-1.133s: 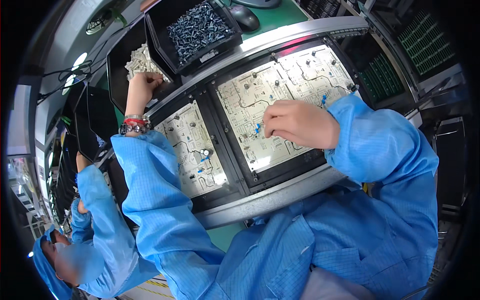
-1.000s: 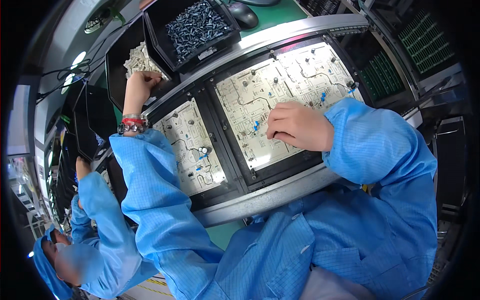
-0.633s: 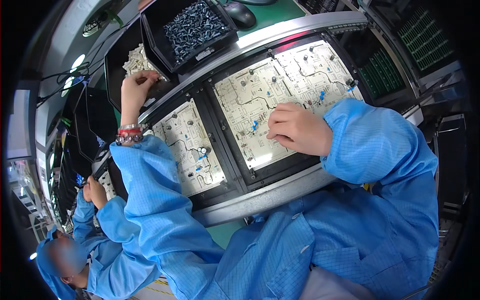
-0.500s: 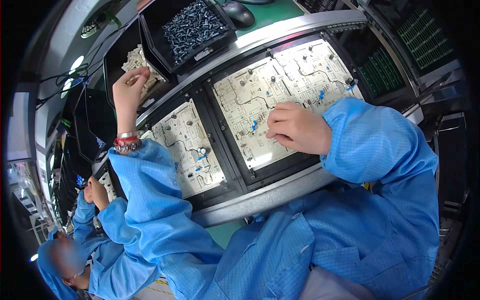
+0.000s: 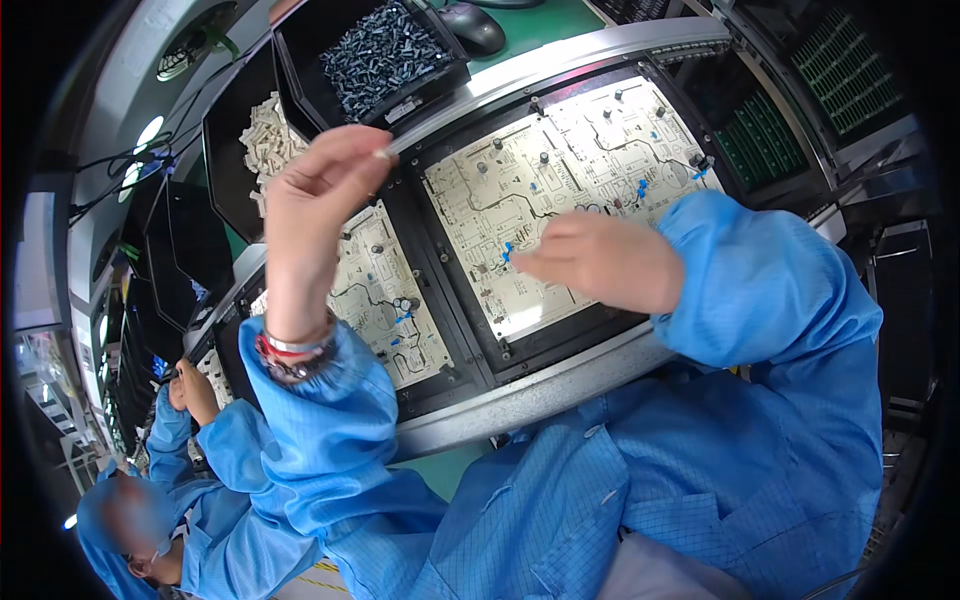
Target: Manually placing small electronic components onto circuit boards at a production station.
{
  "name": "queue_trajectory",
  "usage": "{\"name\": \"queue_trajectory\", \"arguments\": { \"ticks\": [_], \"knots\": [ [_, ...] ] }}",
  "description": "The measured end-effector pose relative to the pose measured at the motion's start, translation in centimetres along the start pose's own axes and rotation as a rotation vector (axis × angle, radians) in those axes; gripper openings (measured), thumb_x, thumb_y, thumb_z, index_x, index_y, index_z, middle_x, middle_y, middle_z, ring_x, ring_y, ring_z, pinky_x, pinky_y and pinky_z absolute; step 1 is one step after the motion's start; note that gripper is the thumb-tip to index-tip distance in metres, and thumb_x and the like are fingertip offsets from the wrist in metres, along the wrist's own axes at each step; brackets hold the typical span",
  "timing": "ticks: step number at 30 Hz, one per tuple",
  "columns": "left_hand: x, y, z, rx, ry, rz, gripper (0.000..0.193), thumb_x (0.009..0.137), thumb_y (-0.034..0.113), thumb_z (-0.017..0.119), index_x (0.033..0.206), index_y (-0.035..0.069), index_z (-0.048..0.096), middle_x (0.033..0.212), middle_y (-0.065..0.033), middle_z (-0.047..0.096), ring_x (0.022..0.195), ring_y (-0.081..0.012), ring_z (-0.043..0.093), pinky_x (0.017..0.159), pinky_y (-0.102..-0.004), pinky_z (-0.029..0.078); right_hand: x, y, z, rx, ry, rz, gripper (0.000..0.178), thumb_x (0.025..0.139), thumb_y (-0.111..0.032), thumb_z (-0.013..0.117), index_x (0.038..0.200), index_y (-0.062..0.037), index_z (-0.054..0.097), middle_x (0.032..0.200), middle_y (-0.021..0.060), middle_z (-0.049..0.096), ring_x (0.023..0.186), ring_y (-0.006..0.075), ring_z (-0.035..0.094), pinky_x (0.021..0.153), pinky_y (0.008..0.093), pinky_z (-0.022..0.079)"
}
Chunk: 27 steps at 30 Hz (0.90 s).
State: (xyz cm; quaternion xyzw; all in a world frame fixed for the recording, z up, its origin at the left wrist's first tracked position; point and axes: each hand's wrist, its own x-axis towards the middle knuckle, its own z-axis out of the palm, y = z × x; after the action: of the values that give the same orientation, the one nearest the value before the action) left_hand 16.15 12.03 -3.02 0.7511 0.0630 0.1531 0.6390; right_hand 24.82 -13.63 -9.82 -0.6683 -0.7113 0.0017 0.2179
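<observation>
Pinched in the fingertips of my left hand [image 5: 325,190] is a small white connector [image 5: 383,154], held above the frame bar between two circuit boards. My right hand [image 5: 610,262] hovers over the larger pale circuit board [image 5: 520,307], its fingers drawn together and slightly blurred. Whatever is between those fingers is hidden. Just left of the fingertips stands a blue component [image 5: 508,252] on the board. A second pale circuit board [image 5: 375,275] sits in the frame to the left, partly behind my left hand and wrist.
Behind my left hand, a black bin holds white connectors [image 5: 268,140]. Another bin beside it holds dark blue parts [image 5: 385,60]. A computer mouse [image 5: 472,28] lies at the back. Green boards [image 5: 765,140] stand in a rack at right. A co-worker [image 5: 225,510] sits at left.
My left hand has moved from the white connector bin rightward toward the larger board, carrying a small white connector. My right hand has shifted slightly, its fingertips now nearer the blue component.
</observation>
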Motion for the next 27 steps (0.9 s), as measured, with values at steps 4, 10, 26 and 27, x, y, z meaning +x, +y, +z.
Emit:
{"name": "queue_trajectory", "arguments": {
  "ticks": [4,10,26,27],
  "knots": [
    [-1.3,0.0,4.3,-0.026,-0.179,-0.137,0.025,0.076,-0.003,0.066,0.1,0.001,0.066,0.096,-0.0044,0.065,0.082,-0.0099,0.06,0.076,-0.023,0.049,1.7,2.9,-4.5,-0.038,0.146,0.335,0.044,0.084,-0.002,0.052,0.127,-0.006,0.05,0.09,0.0125,0.06,0.082,0.0272,0.059,0.076,0.0356,0.049],
    [0.6,-4.4,11.8,0.437,-0.229,0.165,0.034,0.065,0.0,0.07,0.098,0.001,0.063,0.087,-0.0114,0.063,0.075,-0.0206,0.059,0.071,-0.0304,0.049,7.7,5.9,-10.7,-0.008,0.374,0.15,0.021,0.082,-0.005,0.051,0.099,0.0058,0.059,0.09,0.0223,0.061,0.088,0.0349,0.059,0.081,0.0405,0.046],
    [1.5,-6.8,12.7,0.821,-0.322,0.436,0.009,0.076,0.006,0.061,0.084,0.002,0.064,0.08,-0.0133,0.062,0.075,-0.0305,0.059,0.069,-0.0398,0.046,21.0,7.7,-10.1,-0.36,0.053,0.053,0.018,0.074,-0.003,0.05,0.085,0.0029,0.063,0.084,0.0188,0.065,0.078,0.0347,0.063,0.067,0.0447,0.053],
    [1.4,-7.0,12.6,0.82,-0.328,0.438,0.009,0.076,0.006,0.061,0.084,0.002,0.064,0.08,-0.0133,0.062,0.075,-0.0305,0.059,0.069,-0.0398,0.046,21.0,7.9,-9.8,-0.343,0.046,0.05,0.018,0.073,-0.003,0.05,0.084,0.0032,0.063,0.084,0.0189,0.065,0.079,0.0342,0.064,0.068,0.0447,0.053]
  ]
}}
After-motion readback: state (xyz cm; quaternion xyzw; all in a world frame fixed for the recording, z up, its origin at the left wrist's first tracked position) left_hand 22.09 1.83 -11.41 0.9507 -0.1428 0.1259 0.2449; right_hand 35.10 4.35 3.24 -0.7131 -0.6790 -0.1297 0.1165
